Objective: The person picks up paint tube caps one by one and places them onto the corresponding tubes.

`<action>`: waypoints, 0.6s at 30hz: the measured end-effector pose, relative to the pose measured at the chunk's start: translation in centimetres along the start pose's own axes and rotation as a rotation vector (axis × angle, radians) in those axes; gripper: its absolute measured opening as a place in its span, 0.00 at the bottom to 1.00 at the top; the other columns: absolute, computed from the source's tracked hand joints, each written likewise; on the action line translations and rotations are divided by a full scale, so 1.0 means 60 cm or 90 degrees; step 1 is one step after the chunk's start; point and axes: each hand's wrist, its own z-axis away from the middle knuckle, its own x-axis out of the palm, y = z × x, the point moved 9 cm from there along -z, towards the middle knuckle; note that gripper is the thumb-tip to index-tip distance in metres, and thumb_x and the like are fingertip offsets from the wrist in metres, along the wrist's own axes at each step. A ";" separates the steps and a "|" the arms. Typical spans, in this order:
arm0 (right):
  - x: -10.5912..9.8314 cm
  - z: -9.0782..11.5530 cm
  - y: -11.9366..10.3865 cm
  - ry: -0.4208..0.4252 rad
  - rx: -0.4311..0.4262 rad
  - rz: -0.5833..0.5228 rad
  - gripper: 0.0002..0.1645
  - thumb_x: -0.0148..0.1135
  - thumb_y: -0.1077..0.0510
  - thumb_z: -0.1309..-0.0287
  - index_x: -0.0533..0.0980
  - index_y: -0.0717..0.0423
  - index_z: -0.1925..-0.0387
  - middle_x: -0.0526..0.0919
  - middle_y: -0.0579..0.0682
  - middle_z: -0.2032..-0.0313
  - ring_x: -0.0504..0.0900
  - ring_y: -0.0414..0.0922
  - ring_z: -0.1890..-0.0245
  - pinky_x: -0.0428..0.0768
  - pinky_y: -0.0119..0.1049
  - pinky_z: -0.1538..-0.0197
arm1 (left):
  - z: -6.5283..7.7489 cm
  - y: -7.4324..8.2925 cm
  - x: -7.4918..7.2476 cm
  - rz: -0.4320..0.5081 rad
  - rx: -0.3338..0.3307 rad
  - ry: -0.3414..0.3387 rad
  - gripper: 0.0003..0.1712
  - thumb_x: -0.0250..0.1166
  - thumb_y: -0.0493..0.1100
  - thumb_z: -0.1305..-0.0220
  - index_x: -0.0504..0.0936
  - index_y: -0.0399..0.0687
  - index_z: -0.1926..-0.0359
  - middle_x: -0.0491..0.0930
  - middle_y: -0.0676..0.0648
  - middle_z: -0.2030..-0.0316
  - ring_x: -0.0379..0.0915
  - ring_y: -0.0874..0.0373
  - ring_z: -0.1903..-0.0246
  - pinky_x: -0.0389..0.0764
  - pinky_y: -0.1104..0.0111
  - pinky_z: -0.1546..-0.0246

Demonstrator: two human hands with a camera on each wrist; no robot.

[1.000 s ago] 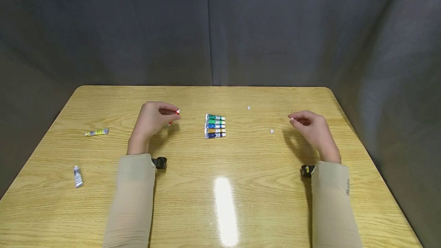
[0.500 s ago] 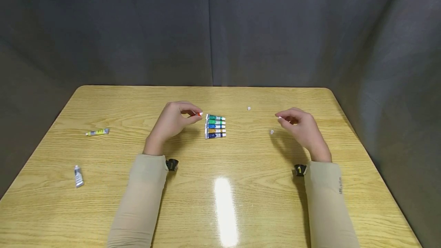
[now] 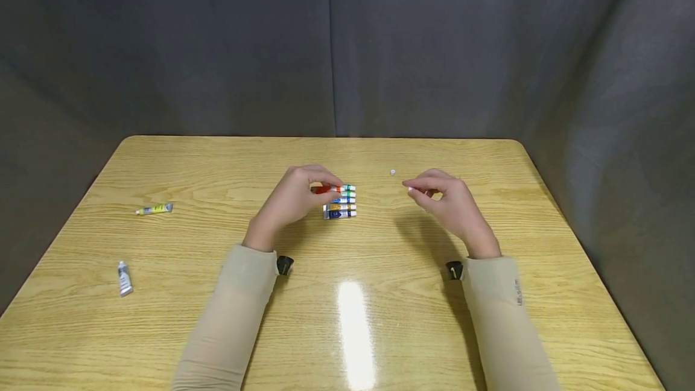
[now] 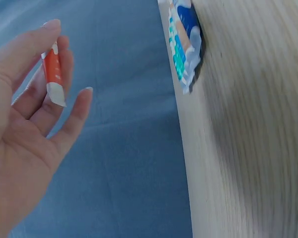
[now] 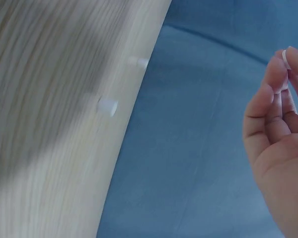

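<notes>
Between the thumb and fingers of my left hand (image 3: pixel 293 201), I pinch an orange-red paint tube (image 4: pixel 52 69) by its capped or nozzle end. In the head view, this hand overlaps a row of several paint tubes (image 3: pixel 342 214) in greens, blues and ochre lying side by side. My right hand (image 3: pixel 447 201) pinches a small white cap (image 5: pixel 286 59) between thumb and fingertip, raised over the table to the right of the row. Two more white caps stand below it: a near cap (image 5: pixel 107 106) and a farther cap (image 5: pixel 141 62).
At the left of the wooden table (image 3: pixel 347 252) lie a yellow paint tube (image 3: pixel 154 209) and, nearer me, a silver-white paint tube (image 3: pixel 125 279). A dark grey curtain (image 3: pixel 336 47) hangs behind the table's far edge and along its sides.
My left hand has moved right with the orange-red tube, from left of the row to over it. My right hand has moved left with the cap, bringing the hands closer together.
</notes>
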 end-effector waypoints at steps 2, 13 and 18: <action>0.009 0.000 -0.012 -0.008 -0.007 -0.004 0.12 0.67 0.58 0.32 0.87 0.50 0.49 0.86 0.47 0.54 0.78 0.40 0.60 0.78 0.28 0.57 | -0.001 0.007 0.008 -0.003 0.008 -0.004 0.09 0.74 0.38 0.36 0.91 0.46 0.55 0.89 0.49 0.57 0.82 0.58 0.59 0.84 0.65 0.57; 0.046 -0.006 -0.046 -0.030 -0.039 -0.026 0.11 0.69 0.62 0.35 0.88 0.53 0.52 0.88 0.49 0.58 0.81 0.41 0.61 0.81 0.35 0.54 | -0.006 0.030 0.037 -0.011 0.052 -0.010 0.09 0.78 0.38 0.43 0.91 0.45 0.60 0.90 0.50 0.61 0.85 0.60 0.61 0.86 0.67 0.56; 0.054 -0.007 -0.052 -0.032 -0.051 -0.025 0.07 0.70 0.61 0.35 0.87 0.52 0.56 0.87 0.47 0.61 0.82 0.41 0.62 0.83 0.41 0.52 | -0.006 0.039 0.041 0.007 0.084 -0.014 0.06 0.77 0.39 0.40 0.91 0.47 0.61 0.88 0.53 0.62 0.82 0.62 0.61 0.84 0.69 0.58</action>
